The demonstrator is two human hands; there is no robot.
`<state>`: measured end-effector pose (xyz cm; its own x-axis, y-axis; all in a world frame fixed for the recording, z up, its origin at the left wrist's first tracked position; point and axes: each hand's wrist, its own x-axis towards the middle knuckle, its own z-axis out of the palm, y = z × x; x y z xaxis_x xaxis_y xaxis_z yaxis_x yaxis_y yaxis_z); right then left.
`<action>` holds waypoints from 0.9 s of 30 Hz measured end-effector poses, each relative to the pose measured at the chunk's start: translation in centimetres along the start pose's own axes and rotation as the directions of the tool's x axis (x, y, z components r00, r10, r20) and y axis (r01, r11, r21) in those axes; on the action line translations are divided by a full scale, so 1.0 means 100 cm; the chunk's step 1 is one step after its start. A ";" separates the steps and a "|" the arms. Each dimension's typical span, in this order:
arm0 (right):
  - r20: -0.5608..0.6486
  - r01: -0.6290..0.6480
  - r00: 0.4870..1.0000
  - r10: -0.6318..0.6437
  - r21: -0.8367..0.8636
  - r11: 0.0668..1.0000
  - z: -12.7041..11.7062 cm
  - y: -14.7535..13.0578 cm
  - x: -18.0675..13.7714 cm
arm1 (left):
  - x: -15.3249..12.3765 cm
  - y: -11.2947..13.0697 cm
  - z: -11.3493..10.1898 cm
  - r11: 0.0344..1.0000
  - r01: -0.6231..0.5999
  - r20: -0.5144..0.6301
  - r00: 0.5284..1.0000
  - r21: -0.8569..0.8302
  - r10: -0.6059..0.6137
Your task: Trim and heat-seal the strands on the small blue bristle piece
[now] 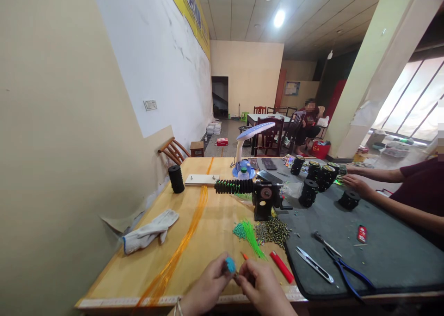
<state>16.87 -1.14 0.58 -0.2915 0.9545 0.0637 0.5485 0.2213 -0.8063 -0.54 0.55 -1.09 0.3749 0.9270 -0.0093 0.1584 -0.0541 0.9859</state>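
My left hand (pixel 208 286) pinches a small teal bead-like piece (pixel 230 264) at the table's near edge. My right hand (pixel 260 288) is right beside it with its fingertips pinched together, and they hide whether they hold anything. Loose orange cords (pixel 183 246) run along the wooden table to the left of my hands. Just ahead lie a bundle of green strands (pixel 251 238), a small heap of teal beads (pixel 239 231) and a red lighter (pixel 281 266).
A winding device with a black ribbed spool (pixel 234 186) stands mid-table. On the grey mat (pixel 391 256) lie thread snips (pixel 314 265) and blue-handled pliers (pixel 350 272). A co-worker's hands (pixel 357 182) work among several black spools at the right. A white glove (pixel 149 230) lies left.
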 end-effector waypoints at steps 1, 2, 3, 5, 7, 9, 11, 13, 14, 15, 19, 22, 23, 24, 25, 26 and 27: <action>-0.013 -0.004 1.000 0.004 0.009 1.000 0.000 0.001 0.001 | 0.002 0.000 -0.001 0.999 0.018 -0.032 0.999 -0.038 -0.019; -0.018 -0.013 1.000 0.013 0.031 0.999 0.001 0.002 0.001 | 0.003 0.000 -0.003 0.996 0.039 -0.058 0.997 -0.081 -0.044; -0.019 -0.028 0.999 0.029 0.067 0.997 0.002 0.003 0.002 | 0.004 0.001 -0.004 0.992 0.058 -0.085 0.994 -0.113 -0.067; -0.026 -0.067 0.997 0.071 0.148 0.987 0.004 0.007 0.003 | 0.005 0.003 -0.008 0.990 0.066 -0.148 0.985 -0.122 -0.084; -0.047 -0.094 0.993 0.108 0.233 0.968 0.008 0.013 0.005 | 0.005 0.005 -0.012 0.998 0.044 -0.222 0.974 -0.055 -0.055; -0.066 -0.116 0.987 0.146 0.329 0.937 0.014 0.019 0.008 | 0.003 0.005 -0.015 0.999 0.019 -0.279 0.960 0.045 -0.005; -0.071 -0.158 0.976 0.206 0.418 0.895 0.020 0.027 0.010 | 0.000 0.006 -0.019 0.991 -0.007 -0.348 0.936 0.133 0.054; -0.049 -0.225 0.957 0.285 0.494 0.840 0.025 0.034 0.012 | -0.005 0.010 -0.022 0.976 -0.042 -0.435 0.890 0.214 0.134; -0.037 -0.253 0.947 0.319 0.528 0.811 0.028 0.037 0.013 | -0.008 0.012 -0.023 0.965 -0.059 -0.469 0.866 0.254 0.176; -0.025 -0.274 0.938 0.345 0.558 0.783 0.030 0.040 0.014 | -0.011 0.015 -0.023 0.953 -0.079 -0.481 0.850 0.291 0.217; -0.013 -0.284 0.926 0.376 0.633 0.720 0.033 0.039 0.015 | -0.019 0.026 -0.008 0.907 -0.166 -0.246 0.929 0.388 0.275; 0.007 -0.275 0.936 0.353 0.643 0.715 0.032 0.030 0.014 | -0.018 0.026 0.007 0.884 -0.174 -0.114 0.963 0.433 0.245; 0.009 -0.267 0.940 0.342 0.647 0.715 0.031 0.027 0.013 | -0.016 0.025 0.010 0.884 -0.164 -0.118 0.964 0.437 0.237; 0.007 -0.255 0.944 0.330 0.649 0.717 0.030 0.024 0.013 | -0.015 0.023 0.013 0.891 -0.153 -0.133 0.964 0.426 0.229; 0.001 -0.238 0.950 0.312 0.648 0.723 0.028 0.020 0.012 | -0.013 0.021 0.014 0.907 -0.146 -0.147 0.965 0.395 0.219; -0.017 -0.212 0.957 0.289 0.641 0.738 0.026 0.018 0.010 | -0.011 0.020 0.015 0.930 -0.138 -0.163 0.965 0.340 0.203; -0.055 -0.170 0.964 0.261 0.628 0.760 0.024 0.015 0.009 | -0.009 0.018 0.015 0.957 -0.127 -0.182 0.967 0.260 0.178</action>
<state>15.51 -0.47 -2.00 -0.0947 0.9887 -0.1166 -0.0256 -0.1195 -0.9925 0.74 -0.93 0.46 0.2246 0.9544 0.1965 0.3417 -0.2660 0.9014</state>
